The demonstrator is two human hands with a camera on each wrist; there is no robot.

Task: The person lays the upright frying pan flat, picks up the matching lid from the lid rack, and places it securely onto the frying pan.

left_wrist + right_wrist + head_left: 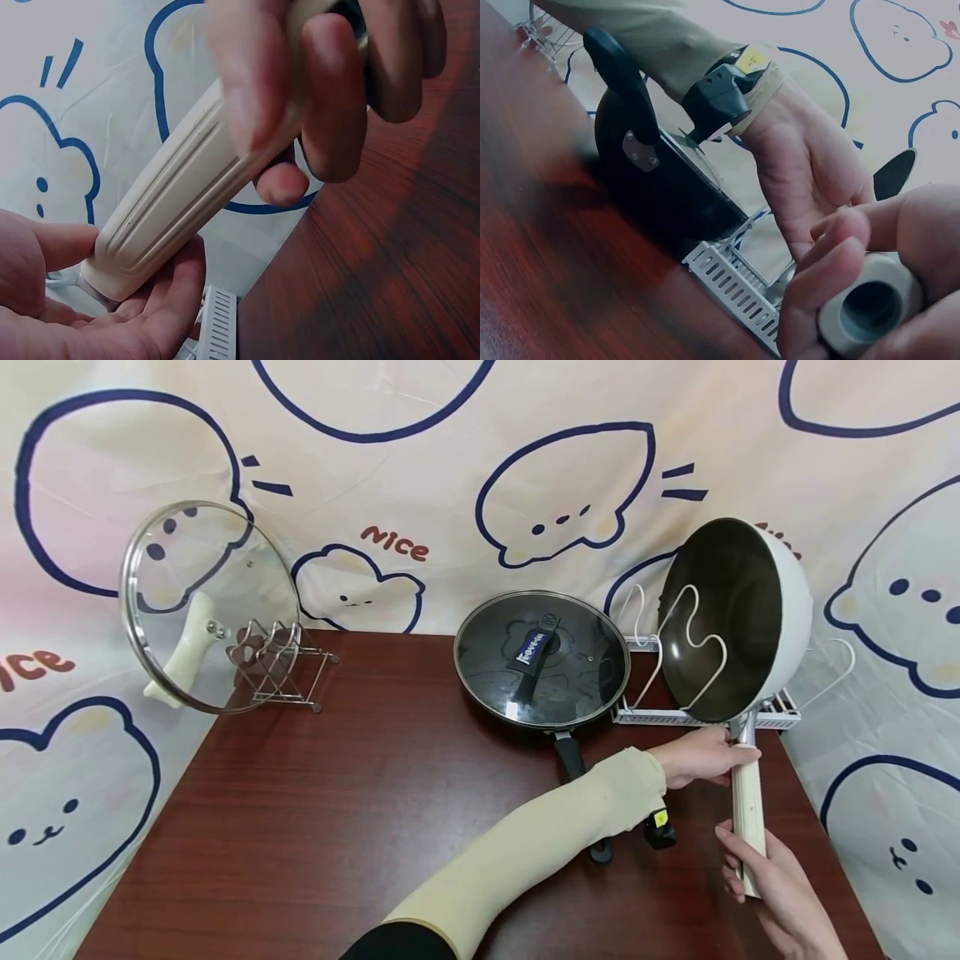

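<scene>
A deep pan (723, 618), white outside and dark inside, stands tilted on its side in a white rack (652, 717), its opening facing left. Its cream grooved handle (747, 806) points down toward the front. My left hand (693, 756) reaches across from the left and grips the handle close to the metal neck, thumb on one side and fingers beneath, as the left wrist view shows. Lower down, my right hand (787, 885) holds the handle near its free end. In the right wrist view those fingers curl around the hollow handle end (870, 309).
Left of the rack sits a dark frying pan with a glass lid (487, 668), its black handle (570, 756) passing under my left sleeve (525, 827). At the far left, another glass lid (187, 652) with a cream handle leans upright on a wire stand (300, 697).
</scene>
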